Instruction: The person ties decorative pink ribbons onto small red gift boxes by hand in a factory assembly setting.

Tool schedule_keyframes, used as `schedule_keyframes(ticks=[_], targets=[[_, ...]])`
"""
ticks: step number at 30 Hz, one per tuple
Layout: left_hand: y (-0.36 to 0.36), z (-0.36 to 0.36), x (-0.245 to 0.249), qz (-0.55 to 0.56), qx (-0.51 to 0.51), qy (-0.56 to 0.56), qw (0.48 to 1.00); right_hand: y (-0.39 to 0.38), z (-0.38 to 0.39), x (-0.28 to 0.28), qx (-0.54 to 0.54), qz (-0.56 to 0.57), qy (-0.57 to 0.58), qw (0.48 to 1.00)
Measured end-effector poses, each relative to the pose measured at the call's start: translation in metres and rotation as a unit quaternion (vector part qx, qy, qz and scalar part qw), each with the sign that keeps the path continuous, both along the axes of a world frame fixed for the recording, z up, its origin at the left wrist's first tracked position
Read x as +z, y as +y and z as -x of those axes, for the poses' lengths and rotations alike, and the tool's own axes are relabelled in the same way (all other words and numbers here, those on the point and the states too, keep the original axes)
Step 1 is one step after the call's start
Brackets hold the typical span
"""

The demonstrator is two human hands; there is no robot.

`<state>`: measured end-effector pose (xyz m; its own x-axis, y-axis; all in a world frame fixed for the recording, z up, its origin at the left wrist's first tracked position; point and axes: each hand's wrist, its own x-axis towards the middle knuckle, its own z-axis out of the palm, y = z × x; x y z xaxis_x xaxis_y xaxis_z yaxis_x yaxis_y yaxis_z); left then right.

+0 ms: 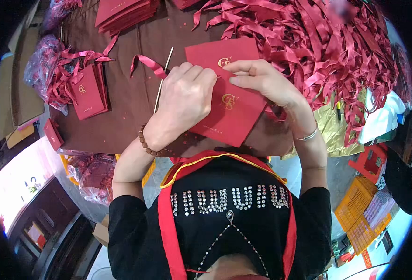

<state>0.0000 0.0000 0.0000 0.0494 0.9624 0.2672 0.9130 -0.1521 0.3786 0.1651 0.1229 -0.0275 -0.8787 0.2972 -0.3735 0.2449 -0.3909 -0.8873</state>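
Note:
My left hand [187, 93], with a beaded bracelet at the wrist, is closed in a fist over the left side of a red paper bag [231, 123] with gold lettering. What its fingers hold is hidden. A red ribbon [149, 63] runs in beside the knuckles, and a thin pale stick [168, 59] passes along the outer side of this hand, partly covered. My right hand [264, 83] pinches the bag's upper edge between thumb and fingers. Another red bag [217, 50] with the same gold print lies just behind, partly overlapped.
A big heap of red ribbons [318, 46] covers the table's right side. Stacked red bags [124, 14] stand at the back. Ribboned bags [87, 91] lie left on the brown tablecloth [126, 102], by clear plastic [42, 65]. An orange crate [355, 203] sits below right.

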Motion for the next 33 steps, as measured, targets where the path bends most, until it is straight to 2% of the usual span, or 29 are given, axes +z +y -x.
schedule_keyframes(ticks=[5,13,15,23,25,27,30,32,33], targets=[[0.003,-0.008,0.008,0.020,0.006,0.032,0.999,-0.008,0.000,0.000,0.001,-0.088,0.013,0.996],[0.000,-0.016,0.012,0.003,0.008,0.108,0.994,-0.014,0.002,0.005,-0.001,-0.135,-0.017,0.991],[-0.002,-0.016,0.013,-0.003,0.022,0.073,0.997,-0.016,0.002,0.004,-0.003,-0.138,-0.011,0.990],[-0.005,-0.017,0.015,-0.019,0.044,0.047,0.998,-0.023,-0.001,0.020,-0.032,-0.190,-0.035,0.981],[-0.005,-0.015,0.011,-0.004,0.042,-0.025,0.999,-0.026,-0.001,0.017,-0.017,-0.161,-0.009,0.987],[-0.004,-0.015,0.011,-0.026,0.049,-0.015,0.998,-0.026,-0.001,0.017,-0.048,-0.151,-0.011,0.987],[-0.003,-0.014,0.010,-0.073,0.050,0.000,0.996,-0.022,0.002,0.029,-0.034,-0.190,-0.034,0.981],[-0.003,-0.011,0.006,-0.090,0.071,-0.081,0.990,-0.018,0.003,0.032,-0.023,-0.211,-0.047,0.976],[-0.003,-0.010,0.006,-0.093,0.068,-0.083,0.990,-0.017,0.003,0.032,-0.014,-0.193,-0.028,0.981]])
